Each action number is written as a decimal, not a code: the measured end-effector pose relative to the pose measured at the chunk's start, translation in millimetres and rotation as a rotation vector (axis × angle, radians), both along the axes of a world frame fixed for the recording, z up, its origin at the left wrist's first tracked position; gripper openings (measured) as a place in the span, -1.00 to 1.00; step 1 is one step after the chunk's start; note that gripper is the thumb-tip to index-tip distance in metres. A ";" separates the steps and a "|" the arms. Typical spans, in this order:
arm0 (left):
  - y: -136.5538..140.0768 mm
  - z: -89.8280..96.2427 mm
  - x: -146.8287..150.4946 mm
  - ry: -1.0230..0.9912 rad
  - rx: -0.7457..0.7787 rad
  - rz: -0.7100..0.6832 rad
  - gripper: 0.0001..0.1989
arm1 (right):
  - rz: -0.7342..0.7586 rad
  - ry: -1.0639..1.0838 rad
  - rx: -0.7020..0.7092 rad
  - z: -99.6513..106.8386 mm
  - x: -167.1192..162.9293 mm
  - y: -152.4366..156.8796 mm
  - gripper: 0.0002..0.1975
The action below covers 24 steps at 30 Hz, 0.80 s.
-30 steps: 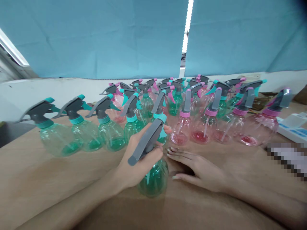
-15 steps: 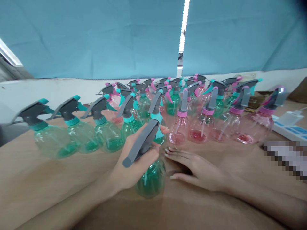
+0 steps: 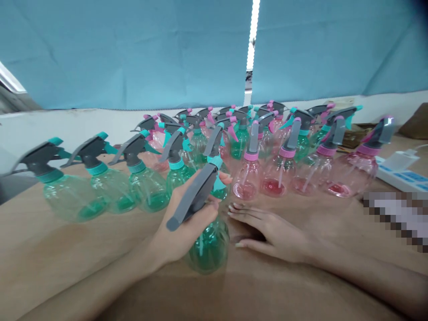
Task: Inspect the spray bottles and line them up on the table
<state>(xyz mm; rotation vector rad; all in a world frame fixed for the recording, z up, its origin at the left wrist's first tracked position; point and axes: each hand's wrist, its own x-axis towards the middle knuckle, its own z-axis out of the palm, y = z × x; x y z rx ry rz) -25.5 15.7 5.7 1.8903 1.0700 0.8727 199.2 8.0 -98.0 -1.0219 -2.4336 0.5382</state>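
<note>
My left hand [image 3: 189,216] is wrapped round the neck of a green spray bottle [image 3: 209,249] standing at the near middle of the table. Its grey trigger head slants toward me, with a turquoise nozzle and trigger at the far end; the collar is hidden by my fingers. Green liquid and a dip tube show through the clear body. Just to the right, my right hand [image 3: 267,229] lies palm down on the wooden table [image 3: 284,285], fingers stretched out and thumb apart, holding nothing. Its fingertips are near the held bottle without touching it.
Green spray bottles [image 3: 147,191] line the left and pink spray bottles [image 3: 274,178] the right, with several more packed behind. A white power strip [image 3: 406,174] with a plugged-in adapter and a pixelated patch [image 3: 397,218] are at the right. A blue curtain [image 3: 133,53] hangs behind.
The whole view has shifted slightly. My left hand keeps its hold on the green spray bottle, and my right hand stays flat on the table.
</note>
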 end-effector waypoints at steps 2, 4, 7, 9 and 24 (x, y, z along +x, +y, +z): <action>0.2 -0.1 0.1 -0.003 0.008 -0.005 -0.61 | 0.001 -0.001 0.001 -0.2 -0.1 -0.1 -0.35; 0.0 0.6 0.5 -0.002 0.018 0.011 -0.64 | 0.001 -0.006 0.002 -0.6 -0.2 0.1 -0.36; -0.8 2.3 1.0 -0.006 0.034 0.028 -0.65 | 0.000 -0.018 0.010 -1.5 -0.2 0.5 -0.36; -1.2 2.9 0.8 -0.009 0.040 0.018 -0.62 | -0.001 -0.018 0.011 -1.9 -0.2 0.5 -0.36; -0.8 8.1 -2.4 0.000 0.079 -0.009 -0.64 | -0.016 -0.026 -0.003 -2.0 -0.6 0.1 -0.36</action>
